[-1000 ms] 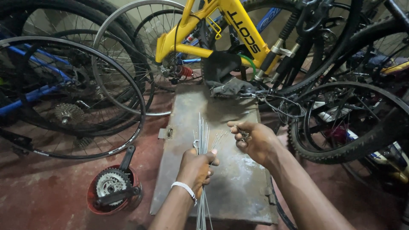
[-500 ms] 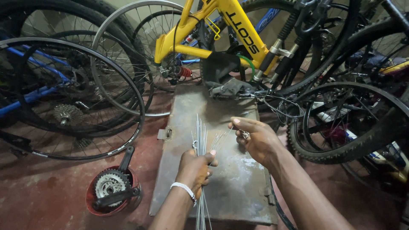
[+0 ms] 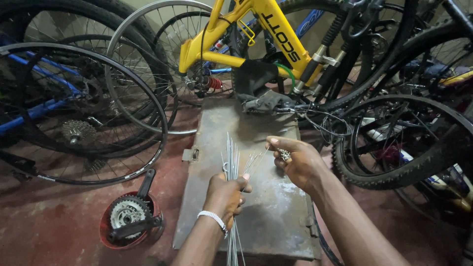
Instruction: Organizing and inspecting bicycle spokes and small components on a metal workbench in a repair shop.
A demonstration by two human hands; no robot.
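while the left hand (image 3: 225,193) holds a bunch of thin metal spokes (image 3: 233,162) tight at the lower middle of the frame, the right hand (image 3: 299,161) pinches one spoke's end. both are above a grey metal box (image 3: 276,216), with a yellow bike (image 3: 256,34) at the top.

A bundle of thin silver spokes (image 3: 232,162) stands nearly upright, fanning at the top; above a grey metal box.
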